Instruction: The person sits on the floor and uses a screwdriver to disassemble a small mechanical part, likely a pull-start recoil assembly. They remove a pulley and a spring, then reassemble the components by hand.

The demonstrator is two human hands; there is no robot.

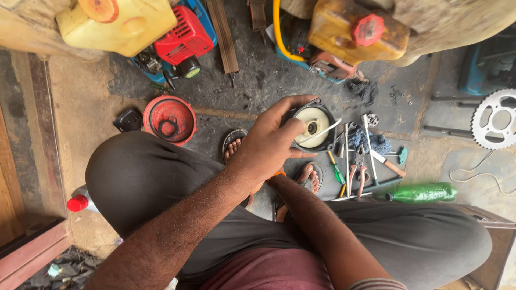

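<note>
Oil-stained concrete floor (301, 80), dark and gritty, seen from the head camera past the person's own knees in grey trousers. Landmark: the round black housing with a cream pulley (313, 127), held up above the floor near mid-frame. Left hand (271, 140) wraps over the housing's near-left rim, thumb across the front edge, fingers curled round the top, gripping it. A white cord (322, 132) runs across the pulley face. Right hand (279, 177) is almost wholly hidden under the left wrist; only the forearm and an orange band show, so whether it is open or closed cannot be told. Below the housing, two sandalled feet (309, 176) on the floor. Just right of the housing, loose tools (357, 161): screwdrivers, pliers with red grips, a blue rag. Further right and lower, a green plastic bottle (422, 192) lying on its side. Far right of the housing, a toothed sprocket (494, 119). Left of the housing, a red round cover (170, 119) resting on the floor, a small black part beside it. Above-left, a red-and-blue small engine (183, 43) and a yellow tank (118, 21). Above-right, an orange tank with a red cap (357, 29). Far lower left, a red-capped bottle (80, 201).
</note>
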